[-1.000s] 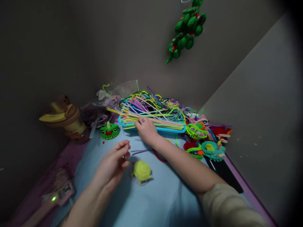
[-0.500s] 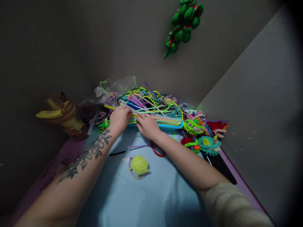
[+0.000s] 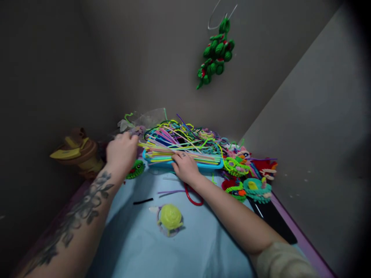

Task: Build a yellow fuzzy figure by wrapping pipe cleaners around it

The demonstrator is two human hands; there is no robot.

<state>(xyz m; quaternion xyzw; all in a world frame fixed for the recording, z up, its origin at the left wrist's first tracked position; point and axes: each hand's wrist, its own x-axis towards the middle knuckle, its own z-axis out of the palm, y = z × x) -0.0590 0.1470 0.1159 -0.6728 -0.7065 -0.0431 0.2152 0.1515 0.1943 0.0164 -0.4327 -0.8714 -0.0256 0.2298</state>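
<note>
A blue tray (image 3: 216,166) at the back of the light blue table cover holds a heap of coloured pipe cleaners (image 3: 185,141). My left hand (image 3: 121,152) is at the heap's left end, its fingers closed round the tips of some yellow pipe cleaners. My right hand (image 3: 185,168) lies flat on the front of the bundle and the tray's edge, fingers stretched out. A yellow coiled pipe-cleaner ball (image 3: 170,218) sits on the cover in front of both hands.
A green frog figure (image 3: 136,168), a red loop (image 3: 193,198), a purple strand (image 3: 169,192) and a black piece (image 3: 143,201) lie nearby. Finished crafts (image 3: 252,187) crowd the right. A brown and yellow toy (image 3: 77,150) stands left; a green craft (image 3: 216,54) hangs on the wall.
My left hand has moved left from the middle of the bundle to its left end, drawing pipe-cleaner tips with it. My right hand stays on the bundle.
</note>
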